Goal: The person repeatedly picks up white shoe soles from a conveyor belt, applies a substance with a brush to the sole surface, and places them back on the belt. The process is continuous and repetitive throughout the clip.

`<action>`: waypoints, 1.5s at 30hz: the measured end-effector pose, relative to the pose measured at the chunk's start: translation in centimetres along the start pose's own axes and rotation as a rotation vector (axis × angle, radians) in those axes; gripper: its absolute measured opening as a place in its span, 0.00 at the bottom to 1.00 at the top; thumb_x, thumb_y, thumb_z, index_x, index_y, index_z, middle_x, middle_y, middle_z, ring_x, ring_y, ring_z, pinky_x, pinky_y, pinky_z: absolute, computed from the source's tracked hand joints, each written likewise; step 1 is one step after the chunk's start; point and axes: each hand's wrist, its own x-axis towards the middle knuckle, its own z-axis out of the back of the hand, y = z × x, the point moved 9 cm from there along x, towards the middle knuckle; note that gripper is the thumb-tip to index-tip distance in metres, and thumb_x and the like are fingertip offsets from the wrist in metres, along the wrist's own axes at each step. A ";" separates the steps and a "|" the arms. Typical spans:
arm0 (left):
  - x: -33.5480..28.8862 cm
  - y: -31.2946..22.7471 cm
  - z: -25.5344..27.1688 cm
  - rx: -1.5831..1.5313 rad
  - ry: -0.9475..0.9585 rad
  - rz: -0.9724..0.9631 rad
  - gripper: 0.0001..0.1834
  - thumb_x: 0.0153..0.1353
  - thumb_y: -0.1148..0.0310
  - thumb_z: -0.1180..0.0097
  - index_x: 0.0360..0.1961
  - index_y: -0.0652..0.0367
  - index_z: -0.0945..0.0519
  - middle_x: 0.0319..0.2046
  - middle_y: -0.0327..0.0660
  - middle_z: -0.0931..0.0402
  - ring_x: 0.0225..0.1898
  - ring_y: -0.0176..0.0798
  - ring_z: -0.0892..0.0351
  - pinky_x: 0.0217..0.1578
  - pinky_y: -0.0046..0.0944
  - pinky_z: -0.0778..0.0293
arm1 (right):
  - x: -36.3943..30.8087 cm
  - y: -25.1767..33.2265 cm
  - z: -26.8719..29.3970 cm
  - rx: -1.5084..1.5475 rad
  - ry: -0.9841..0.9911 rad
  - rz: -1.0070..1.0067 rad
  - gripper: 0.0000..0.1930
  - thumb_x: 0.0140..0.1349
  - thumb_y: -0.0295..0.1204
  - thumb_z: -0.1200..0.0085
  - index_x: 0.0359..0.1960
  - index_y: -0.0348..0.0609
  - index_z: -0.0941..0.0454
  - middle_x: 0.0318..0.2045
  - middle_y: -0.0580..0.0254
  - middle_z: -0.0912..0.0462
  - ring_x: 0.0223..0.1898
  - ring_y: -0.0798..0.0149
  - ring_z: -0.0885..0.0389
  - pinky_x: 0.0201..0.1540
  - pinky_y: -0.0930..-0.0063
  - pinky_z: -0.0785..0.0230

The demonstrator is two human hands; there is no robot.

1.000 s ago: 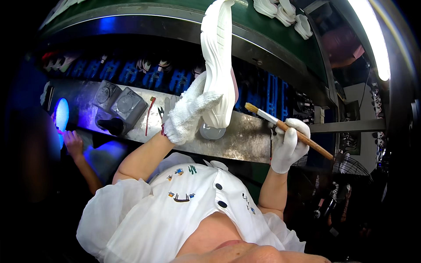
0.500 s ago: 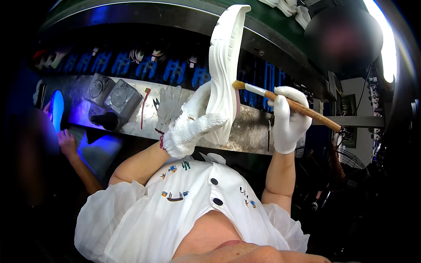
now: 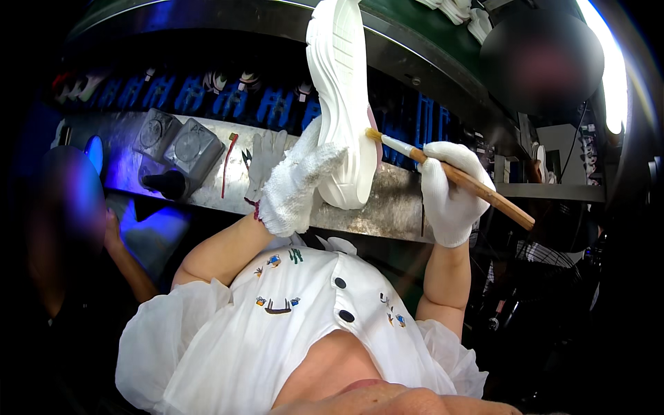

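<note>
A white shoe sole (image 3: 340, 104) stands nearly upright in front of me, its inner face turned partly my way. My left hand (image 3: 299, 183), in a white knit glove, is closed around its left edge near the lower end. A paintbrush (image 3: 477, 187) with a wooden handle and pale ferrule lies in my gloved right hand (image 3: 453, 197), fingers pinched round the handle. The brush's yellowish bristles touch the sole's right edge, where a pinkish strip shows. Some of my left fingers are hidden behind the sole.
On the metal bench (image 3: 387, 216) at left are grey containers (image 3: 190, 151), a black-nozzled piece (image 3: 164, 184), a red toothbrush (image 3: 228, 166) and a spare white glove (image 3: 266, 158). Behind runs a row of blue holders (image 3: 232, 100). Another person's arm (image 3: 131, 259) is at far left.
The sole has turned to show more of its inner face and moved left and up. My right hand has shifted slightly left and down, keeping the brush at its edge.
</note>
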 end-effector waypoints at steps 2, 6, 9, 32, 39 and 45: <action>-0.2 -0.1 0.3 -0.070 -0.057 0.016 0.36 0.58 0.56 0.48 0.64 0.57 0.46 0.56 0.41 0.37 0.56 0.36 0.34 0.56 0.38 0.36 | -0.5 0.2 0.4 -0.024 0.013 -0.042 0.08 0.43 0.17 0.43 0.27 0.39 0.23 0.19 0.62 0.22 0.17 0.72 0.28 0.19 0.83 0.36; 0.1 -0.3 0.9 -0.243 -0.071 0.001 0.33 0.59 0.56 0.48 0.62 0.55 0.42 0.55 0.40 0.35 0.55 0.37 0.33 0.55 0.41 0.35 | -0.9 1.2 1.5 0.003 -0.038 -0.006 0.08 0.41 0.15 0.45 0.26 0.39 0.23 0.17 0.64 0.24 0.15 0.73 0.30 0.18 0.84 0.38; 0.2 -1.1 1.1 -0.374 -0.040 -0.030 0.32 0.60 0.52 0.51 0.61 0.56 0.40 0.52 0.45 0.33 0.53 0.41 0.31 0.52 0.42 0.31 | -1.7 1.7 3.1 0.224 -0.143 0.010 0.06 0.48 0.20 0.47 0.29 0.33 0.25 0.18 0.60 0.25 0.16 0.73 0.32 0.19 0.84 0.41; -0.8 -2.0 -1.0 -0.252 -0.135 -0.093 0.31 0.62 0.48 0.57 0.61 0.56 0.41 0.53 0.45 0.32 0.53 0.44 0.30 0.51 0.48 0.30 | -1.5 3.4 2.1 0.139 -0.097 0.203 0.07 0.50 0.21 0.44 0.32 0.38 0.23 0.21 0.63 0.22 0.19 0.69 0.27 0.22 0.81 0.35; -0.5 -2.3 -1.2 -0.382 -0.146 -0.094 0.34 0.60 0.44 0.56 0.59 0.57 0.39 0.51 0.47 0.31 0.49 0.43 0.27 0.48 0.46 0.28 | -2.6 4.3 3.1 0.105 -0.114 0.293 0.06 0.54 0.27 0.44 0.30 0.37 0.24 0.19 0.61 0.22 0.17 0.69 0.28 0.19 0.82 0.39; 0.3 -2.6 -3.9 -0.670 0.319 0.103 0.44 0.54 0.32 0.62 0.57 0.62 0.39 0.40 0.54 0.29 0.32 0.48 0.24 0.31 0.38 0.20 | -3.0 1.5 4.7 0.469 -0.401 0.146 0.15 0.66 0.34 0.59 0.47 0.34 0.36 0.29 0.52 0.22 0.24 0.71 0.26 0.25 0.85 0.30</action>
